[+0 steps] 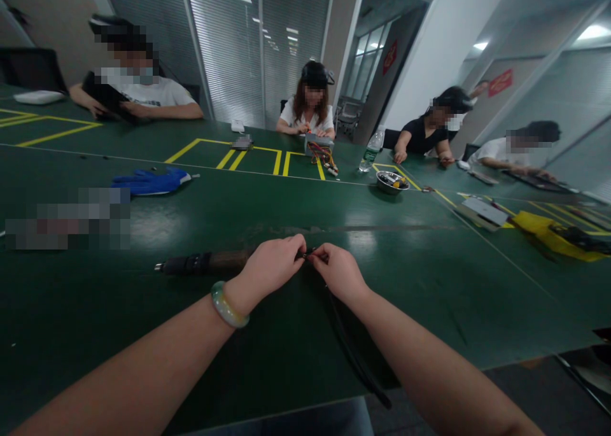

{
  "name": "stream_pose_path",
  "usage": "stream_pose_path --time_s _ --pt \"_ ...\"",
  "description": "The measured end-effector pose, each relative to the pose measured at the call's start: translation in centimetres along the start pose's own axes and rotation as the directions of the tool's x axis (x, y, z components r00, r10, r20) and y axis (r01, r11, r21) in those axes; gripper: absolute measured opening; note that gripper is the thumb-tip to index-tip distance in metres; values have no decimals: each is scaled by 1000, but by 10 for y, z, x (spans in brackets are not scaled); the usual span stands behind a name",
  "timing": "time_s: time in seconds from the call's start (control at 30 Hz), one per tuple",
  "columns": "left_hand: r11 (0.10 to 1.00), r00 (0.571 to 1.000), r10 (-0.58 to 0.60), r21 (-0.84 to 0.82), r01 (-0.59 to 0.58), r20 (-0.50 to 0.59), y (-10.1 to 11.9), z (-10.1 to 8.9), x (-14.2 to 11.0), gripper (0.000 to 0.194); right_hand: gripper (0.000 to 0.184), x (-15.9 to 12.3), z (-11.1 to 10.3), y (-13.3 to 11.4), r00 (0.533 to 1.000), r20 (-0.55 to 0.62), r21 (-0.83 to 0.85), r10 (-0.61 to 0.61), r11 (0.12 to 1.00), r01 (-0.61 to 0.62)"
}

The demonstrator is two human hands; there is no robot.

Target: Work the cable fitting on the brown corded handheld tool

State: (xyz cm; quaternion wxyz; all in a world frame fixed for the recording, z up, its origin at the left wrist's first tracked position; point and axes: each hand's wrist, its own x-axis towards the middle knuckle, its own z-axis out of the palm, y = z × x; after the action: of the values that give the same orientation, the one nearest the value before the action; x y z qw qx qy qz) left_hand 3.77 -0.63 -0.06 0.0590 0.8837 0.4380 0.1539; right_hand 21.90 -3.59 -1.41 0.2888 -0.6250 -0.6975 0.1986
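Note:
A long dark electric screwdriver (210,263), brown and black with a metal tip at its left end, lies along the green table (191,340). My left hand (272,264) is closed over its right end, with a green bangle (229,305) on the wrist. Close by, my right hand (341,274) pinches a small dark part at the end of a black cable (348,340). That cable runs down past the table's front edge. The fingertips of both hands almost meet, and they hide most of the part between them.
A blue glove (153,181) lies at the left. Across the table are a wired metal box (319,144), a water bottle (371,151), a metal bowl (392,182) of small parts and a yellow bag (548,232). Several people sit on the far side. Yellow tape marks the tabletop.

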Motion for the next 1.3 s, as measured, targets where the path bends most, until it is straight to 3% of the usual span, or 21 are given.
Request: stream_pose_path --time_s 0.3,0.7,1.3 --pt "1000 1000 10 12 -10 -7 -1 2 0 11 13 3 0 0 995 65 19 73 997 -75" --pt "1000 1000 -21 1 21 7 -2 2 0 15 14 5 -4 1 993 89 41 71 996 -75" --pt "1000 1000 -1 4 1 -6 -2 3 0 12 10 4 3 -2 999 -28 -38 -27 999 26"
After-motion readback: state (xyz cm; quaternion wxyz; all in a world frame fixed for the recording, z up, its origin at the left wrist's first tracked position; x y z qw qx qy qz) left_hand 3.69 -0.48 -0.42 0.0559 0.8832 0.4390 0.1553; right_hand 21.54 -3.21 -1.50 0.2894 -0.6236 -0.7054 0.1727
